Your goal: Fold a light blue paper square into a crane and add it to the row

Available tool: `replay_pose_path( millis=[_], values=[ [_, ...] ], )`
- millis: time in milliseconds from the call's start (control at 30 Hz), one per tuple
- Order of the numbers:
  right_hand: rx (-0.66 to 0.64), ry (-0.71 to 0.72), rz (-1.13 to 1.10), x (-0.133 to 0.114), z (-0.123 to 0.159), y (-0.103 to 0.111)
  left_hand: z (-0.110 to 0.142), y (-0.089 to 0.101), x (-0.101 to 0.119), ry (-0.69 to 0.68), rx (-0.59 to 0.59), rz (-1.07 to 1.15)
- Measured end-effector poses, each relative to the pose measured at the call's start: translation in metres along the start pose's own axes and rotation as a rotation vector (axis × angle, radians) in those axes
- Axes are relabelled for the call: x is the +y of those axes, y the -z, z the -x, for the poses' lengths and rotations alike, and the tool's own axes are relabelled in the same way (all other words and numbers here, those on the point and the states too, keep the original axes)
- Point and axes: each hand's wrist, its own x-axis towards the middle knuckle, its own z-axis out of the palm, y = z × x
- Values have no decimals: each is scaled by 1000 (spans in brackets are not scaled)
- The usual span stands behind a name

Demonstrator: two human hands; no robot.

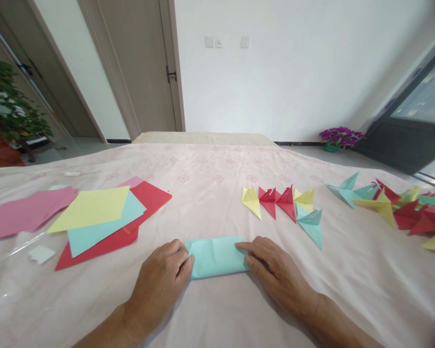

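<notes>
A light turquoise sheet of paper (217, 258), folded into a wide rectangle with a faint upright crease near its middle, lies flat on the cloth in front of me. My left hand (166, 275) is closed on its left end, thumb at the edge and fingers curled. At the right end, my right hand (275, 266) grips the paper, the index finger lying on top near the upper corner and the thumb below it. The undersides of both ends are hidden by my fingers.
Loose sheets lie to the left: pink (29, 212), yellow (94, 208), turquoise (83, 239) and red (152, 198). Right of centre stands a row of folded paper figures (268, 200), with a bigger cluster (409, 208) at far right. A pale patterned tablecloth (210, 164) covers the table.
</notes>
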Motion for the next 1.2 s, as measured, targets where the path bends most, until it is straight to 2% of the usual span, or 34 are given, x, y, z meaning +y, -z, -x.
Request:
replay_pose_path(
  millis=[200, 433, 533, 767, 967, 1200],
  values=[
    [21, -33, -37, 0, 3, -2, 2, -2, -5, 25, 7, 84],
    [67, -176, -50, 2, 5, -7, 4, -2, -5, -5, 33, 103],
    [63, -137, -51, 1, 9, -9, 5, -2, -5, -6, 43, 118],
    [45, 109, 88, -6, 15, -5, 5, 2, -3, -20, 57, 114],
    [-41, 92, 90, -7, 11, -5, 4, 2, -4, -34, 35, -11],
    [-50, 29, 125, -4, 6, -11, 2, 1, -4, -15, -32, -92]
  ],
)
